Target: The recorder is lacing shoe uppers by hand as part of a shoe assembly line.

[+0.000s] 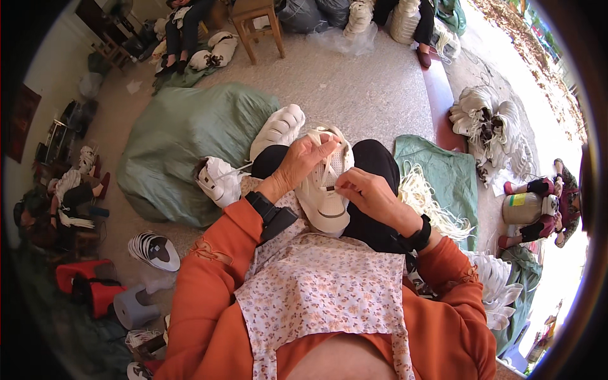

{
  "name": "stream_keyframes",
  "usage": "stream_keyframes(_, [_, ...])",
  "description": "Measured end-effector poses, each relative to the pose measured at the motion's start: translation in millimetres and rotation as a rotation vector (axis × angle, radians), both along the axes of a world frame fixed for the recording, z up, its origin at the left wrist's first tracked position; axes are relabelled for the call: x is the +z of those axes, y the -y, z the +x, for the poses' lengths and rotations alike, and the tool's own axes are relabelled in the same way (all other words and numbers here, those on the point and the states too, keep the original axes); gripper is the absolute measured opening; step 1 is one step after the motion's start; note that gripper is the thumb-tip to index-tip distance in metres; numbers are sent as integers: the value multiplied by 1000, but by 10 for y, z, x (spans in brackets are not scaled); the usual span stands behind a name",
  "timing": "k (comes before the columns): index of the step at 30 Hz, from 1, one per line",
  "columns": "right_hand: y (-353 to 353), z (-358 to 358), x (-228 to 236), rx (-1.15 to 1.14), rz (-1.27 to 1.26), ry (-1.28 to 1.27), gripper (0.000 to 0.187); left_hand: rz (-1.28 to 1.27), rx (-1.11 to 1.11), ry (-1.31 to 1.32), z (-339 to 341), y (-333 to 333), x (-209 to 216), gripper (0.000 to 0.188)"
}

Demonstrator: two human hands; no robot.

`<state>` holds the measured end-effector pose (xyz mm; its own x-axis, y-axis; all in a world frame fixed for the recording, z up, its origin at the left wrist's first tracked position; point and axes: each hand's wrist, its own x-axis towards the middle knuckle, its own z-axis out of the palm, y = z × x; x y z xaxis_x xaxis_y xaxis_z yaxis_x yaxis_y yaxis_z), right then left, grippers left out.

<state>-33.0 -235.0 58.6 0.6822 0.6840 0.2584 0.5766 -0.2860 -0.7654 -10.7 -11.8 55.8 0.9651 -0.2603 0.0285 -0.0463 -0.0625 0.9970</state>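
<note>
A cream-white sneaker [327,212] rests between my thighs, one rounded end toward me. White shoelace [329,170] runs loosely across its mesh opening. At the far part of the opening, my left hand [304,159] is closed, pinching the lace between thumb and fingers. My right hand [373,196] lies along the sneaker's right edge, its thumb and forefinger pinched together beside a small dark slot. What those fingertips hold is too small to make out. Another white shoe [218,180], with a lace trailing from it, sits left of my knee.
Beyond my left knee are a stack of white shoes [278,130] and a large green sack [183,145]. Loose white laces [437,206] lie on green cloth at my right. Shoe bundles [491,123] stand farther right. Other people sit around, and a wooden stool [256,19] stands ahead.
</note>
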Motion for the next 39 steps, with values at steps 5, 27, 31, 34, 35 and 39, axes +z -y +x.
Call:
stream_keyframes(5, [-36,37,-54,-5,-11,32,8,467,47,384,-281,-258,52,42])
stream_keyframes(27, [-248,240,86,273,-393,186,19,861,-149,356,-432,-197,-174,121])
stream_keyframes(31, [-116,217,102,82,-159,63,11,853,-170,326,-407,-217,-215,123])
stream_keyframes(34, [-29,147,48,73,-180,172,10,859,-154,309,-384,-186,-260,127])
stream_keyframes(35, [-28,130,17,82,-197,217,8,857,-135,318,-389,-170,-273,127])
stream_keyframes(39, [-41,124,-81,102,-268,309,11,844,-95,329,-414,-139,-293,125])
